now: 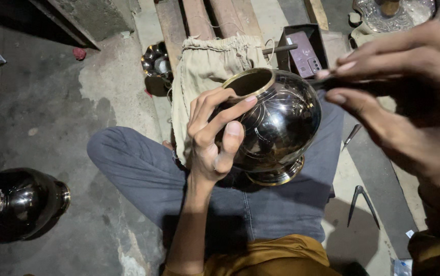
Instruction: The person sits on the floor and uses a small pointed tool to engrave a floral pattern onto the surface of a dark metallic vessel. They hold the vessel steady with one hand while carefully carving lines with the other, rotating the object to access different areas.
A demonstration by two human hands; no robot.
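Observation:
A dark, shiny metal pot (281,122) with a brass rim and foot rests tilted on my lap over a beige cloth sack (207,71). My left hand (212,135) grips its left side, thumb on the belly and fingers near the mouth. My right hand (409,97) is close to the camera and pinches a thin dark tool (332,84) whose tip touches the pot's upper right side.
A second dark pot (18,202) lies on the concrete floor at the left. Metal dividers (361,202) and a small tool (352,135) lie at the right. A box with a phone (306,51), a small scalloped metal bowl (156,61) and wooden planks (199,18) are ahead.

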